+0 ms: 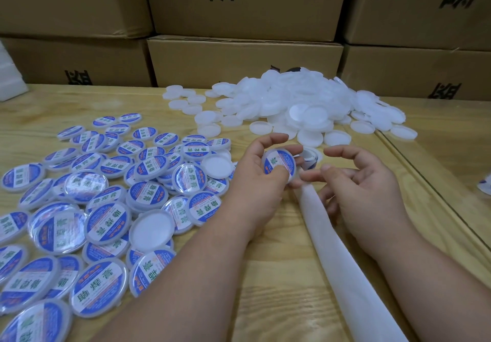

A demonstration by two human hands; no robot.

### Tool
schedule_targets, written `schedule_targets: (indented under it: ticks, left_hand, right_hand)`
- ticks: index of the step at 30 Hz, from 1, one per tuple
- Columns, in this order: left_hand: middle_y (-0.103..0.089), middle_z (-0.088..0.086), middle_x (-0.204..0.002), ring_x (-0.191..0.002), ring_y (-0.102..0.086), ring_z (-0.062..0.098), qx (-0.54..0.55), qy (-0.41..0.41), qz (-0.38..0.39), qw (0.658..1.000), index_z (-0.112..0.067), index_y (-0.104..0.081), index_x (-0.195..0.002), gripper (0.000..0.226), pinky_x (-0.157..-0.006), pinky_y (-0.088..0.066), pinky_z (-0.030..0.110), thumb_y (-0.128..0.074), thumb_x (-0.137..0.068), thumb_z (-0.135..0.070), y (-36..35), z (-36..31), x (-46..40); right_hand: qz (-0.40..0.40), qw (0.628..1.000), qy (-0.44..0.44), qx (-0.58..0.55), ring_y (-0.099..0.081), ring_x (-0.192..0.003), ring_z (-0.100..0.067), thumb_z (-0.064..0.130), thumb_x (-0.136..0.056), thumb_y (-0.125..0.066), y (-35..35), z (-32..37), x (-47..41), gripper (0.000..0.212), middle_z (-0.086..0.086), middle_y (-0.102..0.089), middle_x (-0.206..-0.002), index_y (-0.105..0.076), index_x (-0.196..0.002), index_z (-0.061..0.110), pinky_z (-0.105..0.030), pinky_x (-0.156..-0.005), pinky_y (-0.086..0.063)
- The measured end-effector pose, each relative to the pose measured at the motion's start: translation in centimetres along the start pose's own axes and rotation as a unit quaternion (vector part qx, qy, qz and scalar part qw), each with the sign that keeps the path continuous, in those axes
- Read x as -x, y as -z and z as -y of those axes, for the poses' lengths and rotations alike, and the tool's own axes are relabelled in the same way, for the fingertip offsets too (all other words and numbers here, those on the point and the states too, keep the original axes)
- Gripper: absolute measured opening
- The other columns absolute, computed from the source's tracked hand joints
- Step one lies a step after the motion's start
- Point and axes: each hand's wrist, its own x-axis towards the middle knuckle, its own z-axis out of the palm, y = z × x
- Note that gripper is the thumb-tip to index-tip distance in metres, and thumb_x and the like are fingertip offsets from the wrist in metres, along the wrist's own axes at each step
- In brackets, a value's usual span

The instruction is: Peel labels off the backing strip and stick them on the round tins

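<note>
My left hand (261,182) holds a round white tin (279,165) tilted up, its blue-and-white label facing me and my thumb pressing on the label's lower edge. My right hand (364,190) hovers just right of the tin with fingers loosely curled, and it holds nothing that I can see. A white backing strip (337,256) runs from under my hands toward the near table edge. Its curled end with blue labels (310,155) lies just behind the tin.
A heap of plain white tins (297,102) sits at the back right of the wooden table (279,288). Several labelled tins (106,201) spread over the left side. Stacked cardboard boxes (244,62) close off the far edge. A seam (425,182) runs along the table's right part.
</note>
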Motion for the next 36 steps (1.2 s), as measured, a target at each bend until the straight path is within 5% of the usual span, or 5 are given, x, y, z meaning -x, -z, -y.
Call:
schedule_targets:
  ticks: [4, 9, 15, 20, 36]
  left_hand:
    - [-0.076, -0.001, -0.112, -0.107, -0.073, 0.019, 0.009, -0.001, -0.003, 1.0, -0.028, -0.059, -0.115, 0.049, -0.091, -0.058, 0.043, -0.065, -0.075, 0.0, 0.2, -0.1, -0.2]
    - [-0.077, 0.0, -0.101, -0.077, -0.076, 0.02, 0.028, 0.005, -0.029, 0.999, -0.02, -0.057, -0.112, 0.038, -0.049, -0.053, 0.024, -0.079, -0.085, -0.004, 0.0, -0.4, 0.0]
    - [-0.074, 0.002, -0.068, -0.033, -0.047, 0.016, -0.035, 0.022, -0.105, 0.994, -0.036, -0.058, -0.109, 0.012, -0.039, -0.046, 0.025, -0.046, -0.107, -0.034, 0.3, -0.5, -0.3]
    - [-0.055, 0.008, -0.092, -0.043, -0.051, 0.004, -0.018, -0.014, -0.197, 0.98, -0.039, -0.057, -0.097, 0.025, -0.044, -0.05, 0.026, -0.037, -0.109, -0.032, 0.4, -0.1, -0.5]
    - [-0.077, -0.013, -0.096, -0.061, -0.071, 0.012, -0.017, -0.038, -0.285, 0.958, -0.047, -0.06, -0.11, 0.04, -0.064, -0.061, 0.026, -0.034, -0.11, -0.016, 0.8, -0.6, -0.5]
  right_hand:
    - [-0.05, 0.999, -0.021, -0.006, -0.059, -0.046, -0.015, 0.009, -0.096, -0.057, 0.4, -0.2, -0.4, 0.015, -0.006, -0.079, -0.082, -0.064, -0.102, 0.021, -0.022, -0.04, -0.044]
    - [-0.077, 0.997, -0.018, -0.004, -0.056, -0.045, -0.014, 0.008, -0.094, -0.056, 0.7, -0.4, -0.7, 0.014, -0.007, -0.078, -0.078, -0.064, -0.097, 0.019, -0.019, -0.041, -0.043]
    - [-0.082, 0.996, -0.028, 0.007, -0.054, -0.044, -0.013, 0.008, -0.093, -0.056, 0.9, -0.9, -1.0, 0.014, -0.007, -0.077, -0.075, -0.065, -0.096, 0.018, -0.018, -0.041, -0.042]
    - [-0.079, 0.996, -0.034, 0.005, -0.054, -0.044, -0.013, 0.01, -0.09, -0.056, 0.9, -1.2, -1.2, 0.014, -0.008, -0.077, -0.074, -0.066, -0.096, 0.018, -0.017, -0.042, -0.041]
    - [-0.078, 0.996, -0.036, 0.001, -0.054, -0.044, -0.014, 0.01, -0.09, -0.057, 0.9, -1.4, -1.4, 0.014, -0.01, -0.076, -0.073, -0.067, -0.095, 0.018, -0.017, -0.041, -0.041]
